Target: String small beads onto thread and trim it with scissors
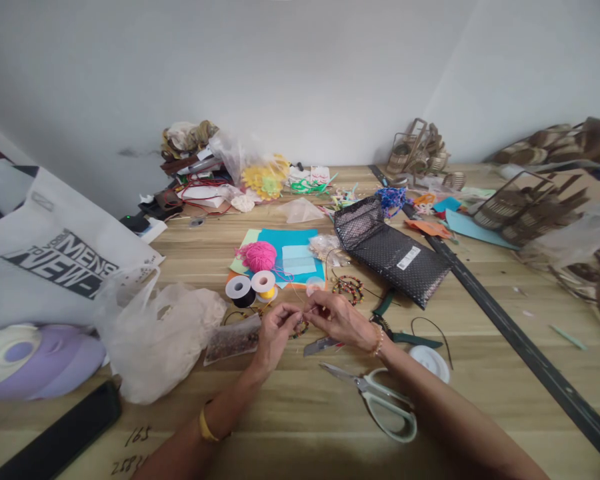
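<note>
My left hand [274, 337] and my right hand [344, 323] meet above the middle of the table, both with fingertips pinched. Between and just below them hangs a small multicoloured beaded bracelet [301, 329]. Its thin cord runs up to the fingertips and is hard to make out there. Beyond my right hand lie more beaded bracelets [349, 289]. A bag of beads [233, 339] is beside my left hand. Under my right wrist lie a utility knife [321, 346] and green-handled pliers [415, 340]; nearer me are pale green scissors [375, 393].
Thread spools [240, 291], pink yarn [259, 257] and blue sheets [285, 240] lie past my hands. A black bubble mailer [400, 257] lies right of them. At left are a plastic bag [160, 340] and a black phone [60, 433]. A white spool [430, 363] sits by my right forearm.
</note>
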Demonstrator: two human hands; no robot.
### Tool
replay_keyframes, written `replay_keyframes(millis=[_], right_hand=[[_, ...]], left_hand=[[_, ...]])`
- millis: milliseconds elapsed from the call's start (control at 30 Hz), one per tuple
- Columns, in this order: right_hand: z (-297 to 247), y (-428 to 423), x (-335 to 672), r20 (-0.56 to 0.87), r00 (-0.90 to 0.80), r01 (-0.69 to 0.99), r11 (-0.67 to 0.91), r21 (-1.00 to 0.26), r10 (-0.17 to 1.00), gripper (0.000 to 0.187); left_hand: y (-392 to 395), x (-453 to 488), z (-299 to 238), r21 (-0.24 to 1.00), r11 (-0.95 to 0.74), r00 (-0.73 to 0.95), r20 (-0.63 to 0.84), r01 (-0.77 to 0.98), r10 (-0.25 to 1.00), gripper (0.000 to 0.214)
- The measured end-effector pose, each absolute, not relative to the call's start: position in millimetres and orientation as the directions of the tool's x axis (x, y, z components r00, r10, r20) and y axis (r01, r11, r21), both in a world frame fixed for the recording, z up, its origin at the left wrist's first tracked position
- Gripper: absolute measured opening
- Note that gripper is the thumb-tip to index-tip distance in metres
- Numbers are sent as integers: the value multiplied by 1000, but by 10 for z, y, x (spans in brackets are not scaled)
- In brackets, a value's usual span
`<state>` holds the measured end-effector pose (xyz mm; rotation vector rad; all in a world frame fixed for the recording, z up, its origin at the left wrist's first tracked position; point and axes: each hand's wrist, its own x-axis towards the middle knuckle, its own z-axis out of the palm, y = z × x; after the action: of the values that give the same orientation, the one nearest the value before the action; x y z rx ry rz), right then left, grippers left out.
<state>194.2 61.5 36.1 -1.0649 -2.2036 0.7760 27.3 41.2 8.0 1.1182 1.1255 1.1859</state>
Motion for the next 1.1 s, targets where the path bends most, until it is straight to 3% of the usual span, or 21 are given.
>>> replay_keyframes(millis=[600, 867, 1100], right_hand=[[287, 614, 1911, 319, -531, 529, 601, -599, 785, 12], [300, 651, 1935, 255, -543, 429, 525, -735, 800, 12], [303, 661, 1952, 198, -577, 349, 458, -818, 792, 11]], left_hand=[[392, 291, 98, 971, 124, 117, -101, -203, 988, 29], [415, 248, 94, 987, 150, 192, -137, -58, 972, 18], [439, 227, 149, 987, 133, 246, -108, -87, 963, 20]])
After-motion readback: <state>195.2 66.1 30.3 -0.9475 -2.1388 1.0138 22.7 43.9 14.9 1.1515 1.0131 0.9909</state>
